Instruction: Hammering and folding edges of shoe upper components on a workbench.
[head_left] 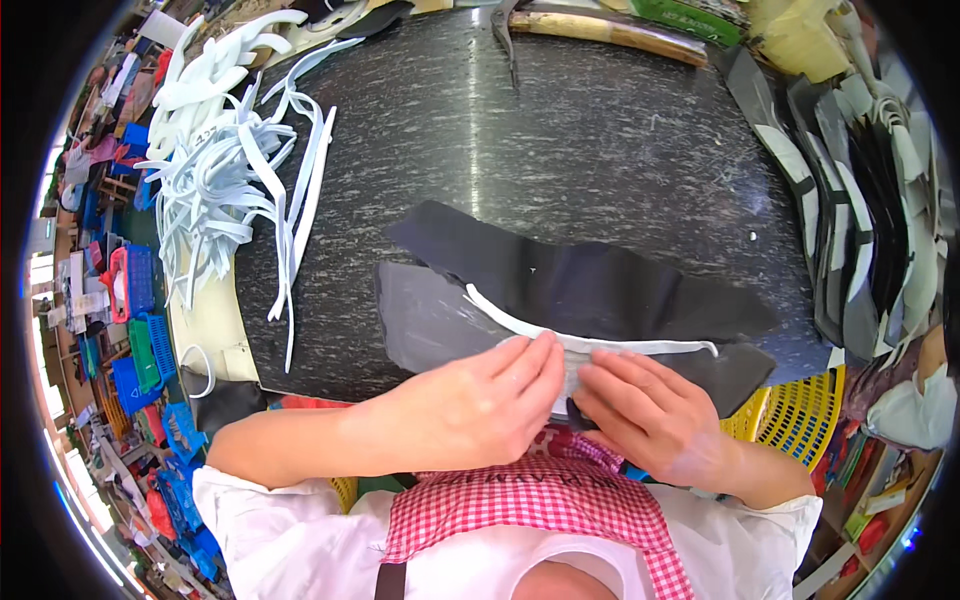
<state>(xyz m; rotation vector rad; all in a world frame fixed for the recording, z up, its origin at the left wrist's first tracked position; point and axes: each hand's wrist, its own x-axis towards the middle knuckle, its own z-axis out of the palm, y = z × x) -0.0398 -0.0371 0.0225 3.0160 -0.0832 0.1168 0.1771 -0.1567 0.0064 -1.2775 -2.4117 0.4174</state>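
A thin white strip lies in a curve along the upper edge of a grey, flat cut piece at the table's near edge. My left hand pinches the strip near its middle, fingertips pressed together. Close beside it, my right hand has its fingers curled and its fingertips on the strip and the grey piece; its thumb is partly hidden. The strip's right end bends into a small hook past my right fingers. Just beyond lies a black cut piece, flat on the table.
A heap of loose pale strips covers the left of the dark speckled table. Stacked grey and black pieces stand at the right. At the far edge lie a wooden-handled tool and pincers. A yellow basket sits below, right.
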